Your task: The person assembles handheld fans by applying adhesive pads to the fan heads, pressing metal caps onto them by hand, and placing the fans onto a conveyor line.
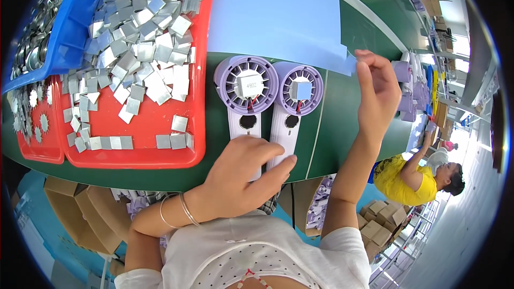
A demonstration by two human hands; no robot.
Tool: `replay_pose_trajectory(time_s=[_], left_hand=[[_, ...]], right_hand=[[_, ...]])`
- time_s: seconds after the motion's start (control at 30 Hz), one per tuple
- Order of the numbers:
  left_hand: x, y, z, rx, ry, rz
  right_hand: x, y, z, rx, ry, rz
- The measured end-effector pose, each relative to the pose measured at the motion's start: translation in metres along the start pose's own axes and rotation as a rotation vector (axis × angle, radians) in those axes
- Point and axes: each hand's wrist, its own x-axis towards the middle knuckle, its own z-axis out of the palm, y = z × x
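Left hand (243, 174) flat, fingers spread, pressing two purple fans (270, 96). Right hand (377, 93) pinching blue sheet (278, 16) edge. Red tray (144, 123) left of both.

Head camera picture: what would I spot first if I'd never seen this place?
Probably the big red tray on the left, heaped with shiny metal squares. Beside it lie two purple fan shells; the left hand rests on their handles, and the right hand pinches the pale blue sheet.

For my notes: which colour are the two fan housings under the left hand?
Light purple fan housings, seen in the head view.
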Motion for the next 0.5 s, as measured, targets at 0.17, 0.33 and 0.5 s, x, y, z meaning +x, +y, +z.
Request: replay_pose_trajectory(time_s=[0.17,0.33,0.5], left_hand=[[0.027,0.0,-0.029,-0.127,0.184,-0.193],[0.041,0.0,-0.039,-0.553,0.124,-0.459],[0.036,-0.004,-0.033,-0.478,0.315,-0.437]], right_hand=[[-0.03,-0.06,0.025,0.423,-0.218,0.012],[-0.042,-0.076,0.042,0.508,-0.339,-0.047],[-0.044,-0.076,0.052,0.407,-0.349,-0.134]])
